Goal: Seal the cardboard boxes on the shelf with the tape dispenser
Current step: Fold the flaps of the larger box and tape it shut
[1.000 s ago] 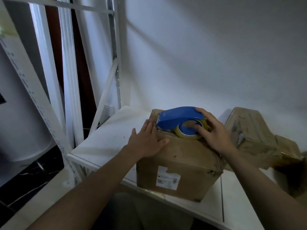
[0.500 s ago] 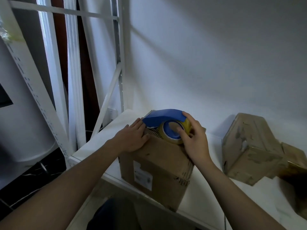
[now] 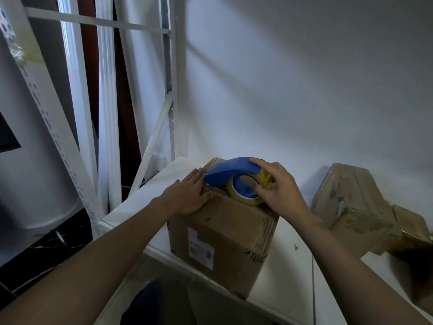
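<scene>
We see a white shelf [image 3: 293, 254] bearing a cardboard box [image 3: 229, 231] at its front edge, with a worn second box [image 3: 351, 202] to that box's right.

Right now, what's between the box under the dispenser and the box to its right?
Bare shelf, just a panel seam and a small fleck, per the head view.

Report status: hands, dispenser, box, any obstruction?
Left hand flat on the box top. Right hand grips the tape dispenser, resting on that box. No obstruction seen; second box apart on the right.
</scene>
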### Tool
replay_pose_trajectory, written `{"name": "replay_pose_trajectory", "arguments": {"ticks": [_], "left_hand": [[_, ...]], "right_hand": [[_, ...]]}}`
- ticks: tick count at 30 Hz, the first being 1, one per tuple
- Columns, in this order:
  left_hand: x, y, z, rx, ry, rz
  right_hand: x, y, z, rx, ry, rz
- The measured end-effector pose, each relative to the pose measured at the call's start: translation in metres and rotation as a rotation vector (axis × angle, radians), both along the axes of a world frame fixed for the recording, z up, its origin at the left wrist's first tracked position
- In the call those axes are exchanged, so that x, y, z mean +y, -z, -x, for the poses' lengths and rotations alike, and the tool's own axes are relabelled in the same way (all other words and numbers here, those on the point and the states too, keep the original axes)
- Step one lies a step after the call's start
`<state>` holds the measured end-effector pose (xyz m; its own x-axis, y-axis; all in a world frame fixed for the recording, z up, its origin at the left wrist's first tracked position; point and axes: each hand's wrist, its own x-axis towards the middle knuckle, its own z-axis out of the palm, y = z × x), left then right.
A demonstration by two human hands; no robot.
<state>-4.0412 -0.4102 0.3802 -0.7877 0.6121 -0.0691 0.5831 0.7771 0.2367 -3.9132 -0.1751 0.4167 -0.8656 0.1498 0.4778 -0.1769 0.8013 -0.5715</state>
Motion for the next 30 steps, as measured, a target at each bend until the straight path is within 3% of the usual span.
{"name": "replay_pose_trajectory", "arguments": {"ticks": [11, 20, 30], "left_hand": [[0.005, -0.004, -0.003, 0.049, -0.002, 0.131], [0.005, -0.005, -0.004, 0.064, -0.004, 0.115], [0.014, -0.012, -0.003, 0.166, 0.130, 0.249]], "right_hand": [[0.050, -0.006, -0.058, 0.062, 0.034, 0.056], [0.044, -0.014, -0.057, -0.027, 0.098, -0.061], [0.035, -0.026, -0.056, -0.108, 0.162, -0.253]]}}
